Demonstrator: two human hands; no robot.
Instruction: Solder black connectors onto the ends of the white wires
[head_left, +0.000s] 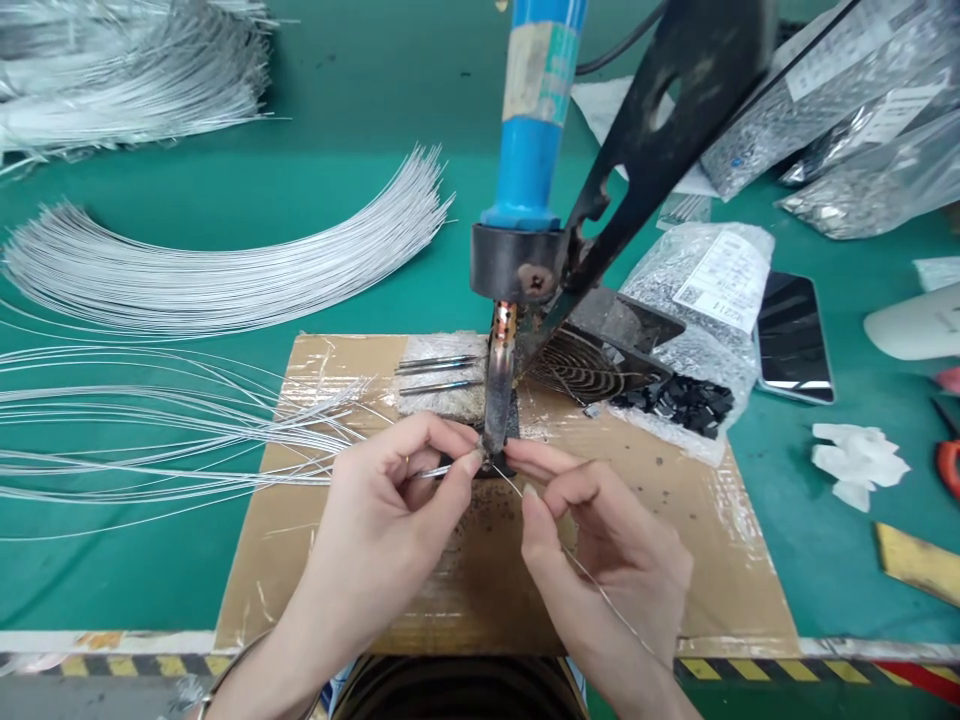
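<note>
A blue-handled soldering iron [529, 150] points down from a black metal bracket [637, 150], its tip between my hands. My left hand [397, 510] is closed, thumb and forefinger pinching the end of a thin grey wire [433, 472] right at the tip. Any small part at that end is hidden by the fingers. My right hand [611, 545] is also closed, pinching a fine strand of solder wire [512, 483] that reaches up to the tip and trails back across the palm. Both hands are over a cardboard sheet [705, 570].
Loose white wires [172, 440] lie at left, below a thick curved wire bundle [247, 280]. Several dark rods [439, 365] rest on a grey pad behind the iron. A bag of small black parts [694, 400], a phone [795, 335] and crumpled tissue [859, 465] are at right.
</note>
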